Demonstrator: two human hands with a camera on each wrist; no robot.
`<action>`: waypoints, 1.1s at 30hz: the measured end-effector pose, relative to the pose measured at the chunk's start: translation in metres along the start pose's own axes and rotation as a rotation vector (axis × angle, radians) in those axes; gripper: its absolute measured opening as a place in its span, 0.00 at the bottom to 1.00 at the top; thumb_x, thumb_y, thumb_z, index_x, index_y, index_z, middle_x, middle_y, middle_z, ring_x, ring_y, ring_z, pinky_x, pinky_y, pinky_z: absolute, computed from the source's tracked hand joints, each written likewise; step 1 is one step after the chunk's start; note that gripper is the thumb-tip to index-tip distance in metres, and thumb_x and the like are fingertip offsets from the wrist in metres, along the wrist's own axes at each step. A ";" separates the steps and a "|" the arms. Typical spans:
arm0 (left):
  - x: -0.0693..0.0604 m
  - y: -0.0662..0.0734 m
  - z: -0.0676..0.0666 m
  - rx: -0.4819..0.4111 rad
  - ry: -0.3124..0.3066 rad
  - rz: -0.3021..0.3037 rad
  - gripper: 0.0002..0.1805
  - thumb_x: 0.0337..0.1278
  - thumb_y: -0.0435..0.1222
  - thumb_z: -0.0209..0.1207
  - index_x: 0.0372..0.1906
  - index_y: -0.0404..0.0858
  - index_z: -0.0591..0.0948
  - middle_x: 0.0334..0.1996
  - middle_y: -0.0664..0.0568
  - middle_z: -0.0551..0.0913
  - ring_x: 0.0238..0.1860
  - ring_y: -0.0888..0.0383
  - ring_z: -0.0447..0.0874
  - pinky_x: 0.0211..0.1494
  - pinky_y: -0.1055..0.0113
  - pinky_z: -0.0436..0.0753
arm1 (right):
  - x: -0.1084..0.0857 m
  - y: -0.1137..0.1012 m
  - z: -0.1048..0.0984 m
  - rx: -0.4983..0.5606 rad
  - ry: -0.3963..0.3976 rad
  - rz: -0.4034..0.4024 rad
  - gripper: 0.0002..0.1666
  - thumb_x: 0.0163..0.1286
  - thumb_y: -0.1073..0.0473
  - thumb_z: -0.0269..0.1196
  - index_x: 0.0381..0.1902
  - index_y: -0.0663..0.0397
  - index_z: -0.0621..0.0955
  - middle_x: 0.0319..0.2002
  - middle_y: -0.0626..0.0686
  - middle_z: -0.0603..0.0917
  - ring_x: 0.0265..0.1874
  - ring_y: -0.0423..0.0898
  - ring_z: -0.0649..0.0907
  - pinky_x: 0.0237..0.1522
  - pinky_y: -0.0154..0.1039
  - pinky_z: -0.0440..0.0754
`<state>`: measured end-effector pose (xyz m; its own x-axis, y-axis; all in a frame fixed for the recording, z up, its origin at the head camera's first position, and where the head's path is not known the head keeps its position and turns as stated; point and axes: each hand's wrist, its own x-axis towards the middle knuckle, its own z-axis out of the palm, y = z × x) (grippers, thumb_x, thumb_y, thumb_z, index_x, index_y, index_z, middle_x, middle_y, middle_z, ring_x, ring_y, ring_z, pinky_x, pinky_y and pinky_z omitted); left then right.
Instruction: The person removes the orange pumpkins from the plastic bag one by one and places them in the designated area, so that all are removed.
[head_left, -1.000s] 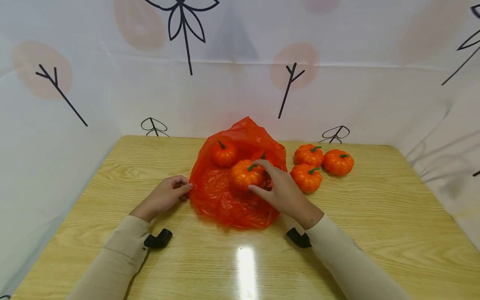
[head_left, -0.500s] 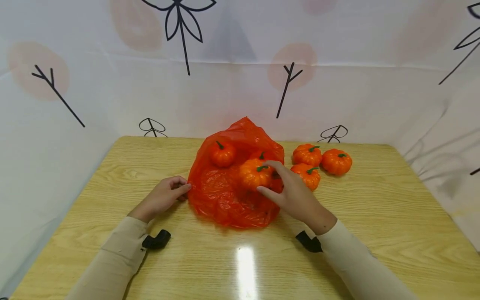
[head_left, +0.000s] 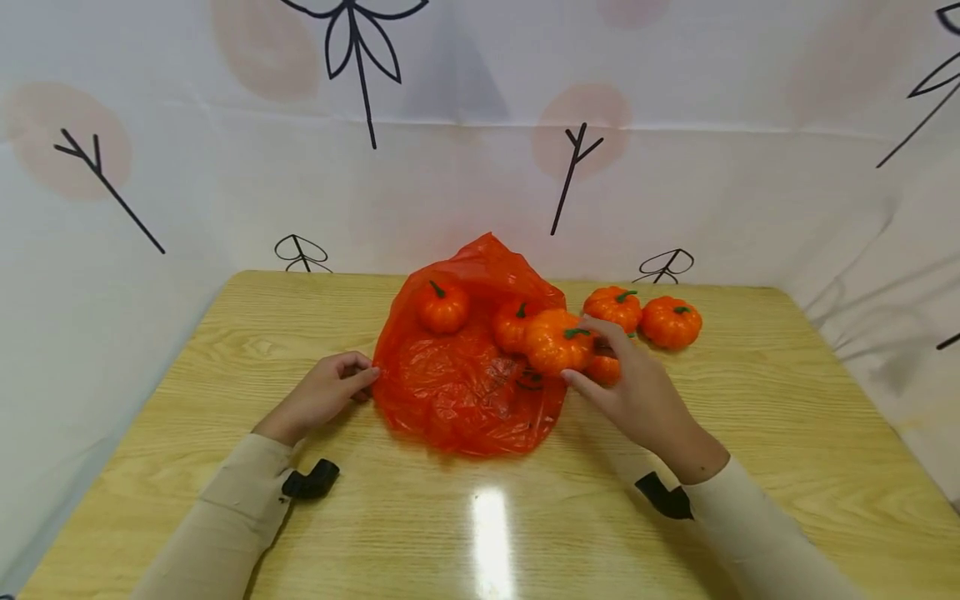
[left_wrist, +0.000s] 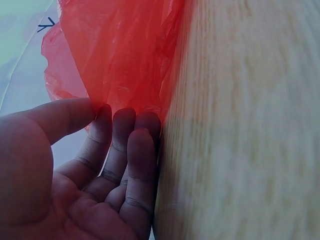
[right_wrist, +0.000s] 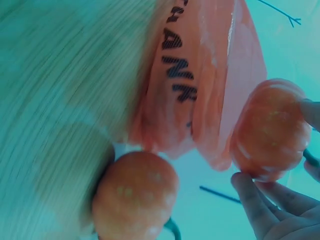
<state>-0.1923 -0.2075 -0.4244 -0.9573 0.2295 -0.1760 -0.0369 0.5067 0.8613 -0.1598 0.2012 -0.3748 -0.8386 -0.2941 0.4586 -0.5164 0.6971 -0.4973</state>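
A red plastic bag (head_left: 450, 375) lies open on the table, with two small orange pumpkins in it: one with a green stem at the back left (head_left: 442, 308), another pumpkin (head_left: 512, 329) at the right. My left hand (head_left: 326, 396) pinches the bag's left edge between thumb and forefinger, as the left wrist view shows. Above the bag's right rim, my right hand (head_left: 645, 392) grips a pumpkin (right_wrist: 272, 130) between thumb and fingers. Behind that hand, a partly hidden pumpkin (right_wrist: 137, 195) sits on the table beside the bag.
Two more pumpkins, one nearer the bag (head_left: 612, 308) and one farther right (head_left: 672, 322), stand on the wooden table (head_left: 750, 417) near its back edge. A patterned white cloth (head_left: 450, 183) hangs behind. Black curved pieces (head_left: 311, 481) show at both wrists.
My right hand has moved right with its pumpkin, from over the bag's middle to its right rim. My left hand has kept its hold on the bag's edge.
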 end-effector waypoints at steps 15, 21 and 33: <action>0.001 -0.001 0.000 0.028 -0.001 0.011 0.14 0.74 0.44 0.55 0.46 0.35 0.79 0.37 0.48 0.83 0.40 0.56 0.82 0.48 0.65 0.82 | -0.022 0.024 -0.032 -0.113 0.058 -0.009 0.41 0.55 0.66 0.76 0.65 0.59 0.70 0.56 0.56 0.82 0.49 0.55 0.85 0.52 0.56 0.80; 0.001 -0.002 -0.001 0.026 0.000 0.015 0.15 0.74 0.43 0.55 0.47 0.34 0.80 0.38 0.48 0.83 0.40 0.56 0.82 0.48 0.66 0.82 | -0.030 0.030 -0.044 -0.127 0.053 0.043 0.41 0.58 0.64 0.74 0.66 0.58 0.68 0.55 0.59 0.82 0.49 0.58 0.84 0.51 0.57 0.77; -0.001 0.000 -0.002 0.018 -0.002 0.010 0.15 0.74 0.43 0.55 0.47 0.34 0.79 0.38 0.48 0.83 0.40 0.56 0.82 0.48 0.66 0.82 | -0.042 0.049 -0.065 -0.186 0.047 0.121 0.41 0.63 0.59 0.72 0.68 0.60 0.65 0.57 0.67 0.80 0.50 0.66 0.82 0.41 0.60 0.77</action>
<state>-0.1923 -0.2091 -0.4236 -0.9569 0.2361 -0.1689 -0.0227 0.5192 0.8544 -0.1388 0.2902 -0.3706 -0.8810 -0.1732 0.4402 -0.3682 0.8353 -0.4084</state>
